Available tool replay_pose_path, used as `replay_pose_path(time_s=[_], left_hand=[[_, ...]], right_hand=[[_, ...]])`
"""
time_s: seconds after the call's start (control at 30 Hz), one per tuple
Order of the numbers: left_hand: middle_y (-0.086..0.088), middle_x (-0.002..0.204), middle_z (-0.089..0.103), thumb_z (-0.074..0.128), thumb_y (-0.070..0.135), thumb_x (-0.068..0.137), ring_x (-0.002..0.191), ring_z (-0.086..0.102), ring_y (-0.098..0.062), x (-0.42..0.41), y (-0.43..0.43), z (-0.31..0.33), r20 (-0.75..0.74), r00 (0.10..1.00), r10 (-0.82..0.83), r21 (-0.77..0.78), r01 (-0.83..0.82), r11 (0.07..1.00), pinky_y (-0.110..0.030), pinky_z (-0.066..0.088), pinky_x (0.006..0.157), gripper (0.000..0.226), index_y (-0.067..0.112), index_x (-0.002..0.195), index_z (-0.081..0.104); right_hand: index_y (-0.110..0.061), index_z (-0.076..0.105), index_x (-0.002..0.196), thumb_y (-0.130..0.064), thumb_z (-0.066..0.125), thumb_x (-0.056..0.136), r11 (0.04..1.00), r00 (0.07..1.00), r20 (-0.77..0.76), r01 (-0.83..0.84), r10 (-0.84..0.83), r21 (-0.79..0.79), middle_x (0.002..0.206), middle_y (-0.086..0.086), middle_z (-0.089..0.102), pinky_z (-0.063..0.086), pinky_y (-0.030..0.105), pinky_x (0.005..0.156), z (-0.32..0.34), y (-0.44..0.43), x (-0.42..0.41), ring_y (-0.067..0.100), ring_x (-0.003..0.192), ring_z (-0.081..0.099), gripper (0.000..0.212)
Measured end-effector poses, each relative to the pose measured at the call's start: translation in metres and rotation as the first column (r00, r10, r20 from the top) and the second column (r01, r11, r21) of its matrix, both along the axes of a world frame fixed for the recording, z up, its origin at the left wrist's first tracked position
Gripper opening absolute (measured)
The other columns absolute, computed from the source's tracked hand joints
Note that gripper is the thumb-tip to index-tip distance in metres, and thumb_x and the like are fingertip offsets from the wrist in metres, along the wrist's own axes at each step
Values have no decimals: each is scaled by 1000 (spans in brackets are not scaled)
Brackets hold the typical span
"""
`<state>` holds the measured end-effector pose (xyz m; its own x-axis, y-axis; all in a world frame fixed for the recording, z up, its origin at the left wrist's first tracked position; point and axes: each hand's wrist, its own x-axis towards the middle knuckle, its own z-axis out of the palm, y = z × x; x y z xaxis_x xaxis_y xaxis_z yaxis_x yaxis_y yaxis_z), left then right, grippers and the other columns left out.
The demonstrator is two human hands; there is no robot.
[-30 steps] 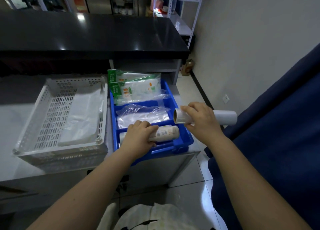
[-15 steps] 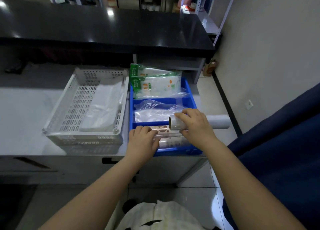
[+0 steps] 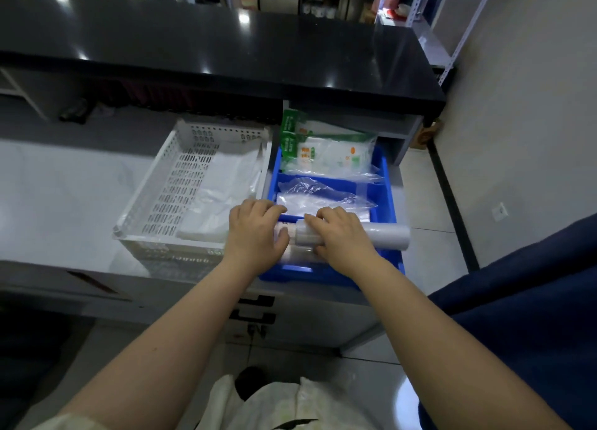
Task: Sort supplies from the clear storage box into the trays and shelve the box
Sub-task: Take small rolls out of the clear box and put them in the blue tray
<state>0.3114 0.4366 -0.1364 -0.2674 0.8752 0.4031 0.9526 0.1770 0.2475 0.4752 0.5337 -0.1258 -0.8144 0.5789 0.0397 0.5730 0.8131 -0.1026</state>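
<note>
Right now both hands sit over the nearest compartment of the blue tray [image 3: 386, 184] on the pale counter [image 3: 64, 209]. Curled around a white roll [image 3: 384, 234], the right hand [image 3: 342, 239] holds it across the tray's front section, its far end poking past the right wall. Fingers bent, the left hand [image 3: 255, 235] presses on another roll [image 3: 298, 256] lying underneath. Clear bags [image 3: 316, 197] fill the middle section, green-labelled packets [image 3: 326, 151] the far one. Just beside the tray stands a white basket [image 3: 168, 190].
</note>
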Motion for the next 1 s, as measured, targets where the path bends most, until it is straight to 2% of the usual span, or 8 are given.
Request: replay_pose_path(time_s=[0.17, 0.27, 0.37, 0.47, 0.53, 0.73, 0.87, 1.0], left_hand=[[-1, 99, 64, 56, 34, 73, 96, 55, -26, -15, -1, 10, 31, 999, 42, 18, -42, 999, -38, 41, 79, 37, 18, 105, 66], [-1, 98, 64, 50, 38, 75, 95, 57, -26, -8, 2, 6, 63, 998, -5, -21, 6, 1000, -38, 42, 77, 38, 18, 103, 67], [0, 99, 65, 49, 41, 78, 93, 58, -25, 5, 7, -2, 94, 995, -42, -90, 51, 995, -37, 44, 75, 37, 19, 103, 67], [4, 99, 65, 48, 50, 79, 95, 58, -24, 20, 11, -13, 75, 992, -103, -145, 113, 983, -38, 42, 79, 40, 23, 103, 66], [5, 101, 64, 48, 54, 78, 96, 57, -23, 25, 11, -19, 75, 991, -109, -158, 120, 980, -38, 39, 82, 43, 25, 105, 65], [4, 104, 64, 48, 51, 78, 100, 57, -24, 12, 7, -11, 37, 996, -76, -162, 81, 983, -41, 40, 84, 44, 25, 110, 64], [0, 104, 64, 60, 38, 76, 98, 57, -26, -9, 2, 14, 43, 999, 31, -75, -27, 997, -42, 39, 84, 37, 24, 109, 65], [0, 101, 65, 62, 36, 77, 95, 59, -25, -53, -35, 33, 29, 988, 153, 9, -153, 988, -42, 40, 82, 30, 25, 104, 68]], right_hand=[[-15, 47, 131, -37, 66, 81, 993, 997, 1, -75, 76, -96, 112, 8, 50, 37, 39, 80, -12, -10, -40, 30, 101, 47, 58], [-21, 43, 137, -40, 65, 83, 984, 998, -30, -60, 56, -170, 118, 4, 50, 39, 37, 89, -12, -6, -28, 26, 105, 44, 62], [-27, 43, 138, -36, 70, 80, 981, 999, -48, 14, -24, -191, 127, -2, 50, 36, 34, 98, -12, 8, 14, 21, 114, 42, 64], [-30, 47, 134, -38, 72, 79, 964, 981, -106, 134, -162, -229, 127, -6, 51, 36, 33, 99, -12, 14, 55, 18, 116, 42, 62], [-29, 50, 132, -38, 72, 79, 962, 976, -124, 149, -181, -227, 125, -6, 53, 38, 34, 99, -14, 13, 63, 18, 115, 44, 58], [-26, 56, 127, -35, 71, 78, 984, 969, -231, 50, -89, -168, 119, -5, 56, 37, 33, 93, -11, 10, 30, 19, 108, 48, 52], [-22, 62, 120, -27, 71, 78, 988, 959, -283, -41, -2, -146, 113, -1, 60, 43, 40, 89, 4, 5, -14, 23, 104, 51, 42], [-18, 67, 112, -21, 75, 75, 984, 924, -354, -171, 142, -53, 107, 0, 65, 44, 38, 85, 19, -15, -66, 25, 100, 54, 37]])
